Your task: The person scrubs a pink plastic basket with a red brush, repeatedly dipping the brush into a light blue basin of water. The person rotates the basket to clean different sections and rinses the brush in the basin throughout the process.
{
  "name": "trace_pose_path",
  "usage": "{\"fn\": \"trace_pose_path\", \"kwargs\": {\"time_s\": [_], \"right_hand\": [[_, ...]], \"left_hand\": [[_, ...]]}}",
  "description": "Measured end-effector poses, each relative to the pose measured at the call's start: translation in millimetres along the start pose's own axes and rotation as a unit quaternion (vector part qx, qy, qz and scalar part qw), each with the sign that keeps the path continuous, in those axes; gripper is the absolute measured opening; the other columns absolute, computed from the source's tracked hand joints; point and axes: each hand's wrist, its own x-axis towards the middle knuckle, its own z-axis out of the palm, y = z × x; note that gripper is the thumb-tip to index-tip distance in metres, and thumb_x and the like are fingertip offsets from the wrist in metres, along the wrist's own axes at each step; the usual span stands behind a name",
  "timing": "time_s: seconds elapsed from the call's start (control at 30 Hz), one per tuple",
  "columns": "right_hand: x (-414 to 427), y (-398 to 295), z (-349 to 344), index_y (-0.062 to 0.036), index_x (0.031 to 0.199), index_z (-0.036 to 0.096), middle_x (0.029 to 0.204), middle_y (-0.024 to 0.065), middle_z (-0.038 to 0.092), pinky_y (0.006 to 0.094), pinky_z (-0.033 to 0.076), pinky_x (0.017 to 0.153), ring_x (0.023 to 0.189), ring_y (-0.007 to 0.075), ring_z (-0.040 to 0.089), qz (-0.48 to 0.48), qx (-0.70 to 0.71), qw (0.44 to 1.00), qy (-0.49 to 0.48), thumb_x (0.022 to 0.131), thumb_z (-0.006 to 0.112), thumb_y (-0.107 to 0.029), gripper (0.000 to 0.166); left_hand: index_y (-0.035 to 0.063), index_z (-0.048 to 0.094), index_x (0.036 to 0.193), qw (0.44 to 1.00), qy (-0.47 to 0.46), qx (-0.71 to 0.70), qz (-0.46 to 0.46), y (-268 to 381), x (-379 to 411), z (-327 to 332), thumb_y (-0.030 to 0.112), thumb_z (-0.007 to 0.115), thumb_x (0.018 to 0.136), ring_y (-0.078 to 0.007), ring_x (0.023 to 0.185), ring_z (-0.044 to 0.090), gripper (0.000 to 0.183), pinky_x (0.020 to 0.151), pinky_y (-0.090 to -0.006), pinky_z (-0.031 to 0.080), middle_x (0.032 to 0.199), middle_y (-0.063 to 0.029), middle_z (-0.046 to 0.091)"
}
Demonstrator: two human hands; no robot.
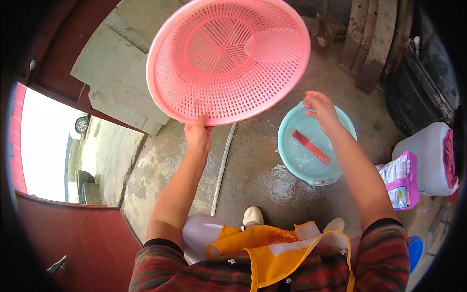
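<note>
A large round pink plastic colander (226, 87) is held up and tilted, its slotted base facing me. My left hand (199, 135) grips its lower rim, with the thumb on the near side. To the right, my right hand (321, 109) is raised over the far edge of a light blue plastic basin (282, 153), fingers loosely bent and holding nothing visible. Water fills part of the basin, and a flat red strip (311, 147) lies in it; its material cannot be told.
A hose or pipe (223, 171) crosses the wet concrete floor. On the right stand a purple packet (401, 180), a whitish plastic jug (425, 157) and a black tub (416, 91). Boards (375, 47) lean at the back; a red door (84, 241) is at left.
</note>
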Motion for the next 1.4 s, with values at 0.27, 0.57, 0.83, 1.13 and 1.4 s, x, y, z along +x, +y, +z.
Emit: {"fn": "trace_pose_path", "kwargs": {"time_s": [0.27,0.57,0.83,1.13,1.4], "right_hand": [[9.7,38.9,-35.0,-0.0094,0.122,0.059,0.112,0.0035,0.061,0.0340,0.051,0.084,0.103,0.0159,0.058,0.077,-0.141,0.986,-0.040,0.088,0.068,-0.023,0.037],[-24.7,-5.5,-0.7,-0.0133,0.146,0.034,0.142,0.0085,0.047,0.0463,0.040,0.107,0.130,0.0241,0.047,-0.014,0.164,0.925,-0.341,0.085,0.075,-0.028,0.074],[-36.2,-23.8,14.3,0.0004,0.142,0.035,0.136,0.0174,0.051,0.0462,0.046,0.106,0.125,0.0297,0.053,-0.036,0.289,0.915,-0.278,0.085,0.055,0.007,0.060],[-50.6,-33.7,18.0,0.0023,0.143,0.031,0.139,0.0196,0.047,0.0449,0.045,0.108,0.128,0.0310,0.051,-0.049,0.312,0.907,-0.278,0.082,0.049,0.012,0.064],[-54.5,-29.0,21.7,0.0022,0.144,0.030,0.140,0.0197,0.046,0.0453,0.044,0.108,0.129,0.0315,0.049,-0.045,0.293,0.911,-0.287,0.081,0.049,0.012,0.066]], "left_hand": [[-0.0041,0.049,0.127,0.998,-0.032,-0.043,-0.013,24.3,-18.3,35.1,-0.007,0.056,0.086,-0.0287,0.103,0.066,0.042,0.085,-0.0414,0.060,0.121,-0.0172,0.060],[-0.0059,0.044,0.130,0.994,-0.092,-0.013,-0.066,31.9,-38.0,52.1,-0.002,0.057,0.086,-0.0312,0.106,0.065,0.046,0.089,-0.0452,0.059,0.122,-0.0210,0.060],[-0.0054,0.041,0.134,0.987,-0.145,0.009,-0.072,40.7,-49.0,57.1,0.002,0.057,0.088,-0.0290,0.105,0.066,0.049,0.086,-0.0419,0.060,0.124,-0.0201,0.060],[-0.0030,0.034,0.141,0.966,-0.225,-0.094,-0.088,44.8,-55.3,58.5,0.006,0.058,0.086,-0.0305,0.126,0.053,0.061,0.106,-0.0481,0.044,0.138,-0.0191,0.050],[-0.0036,0.029,0.144,0.945,-0.264,-0.157,-0.108,43.6,-54.0,50.3,0.000,0.052,0.083,-0.0322,0.130,0.049,0.066,0.109,-0.0482,0.041,0.141,-0.0197,0.047]]}}
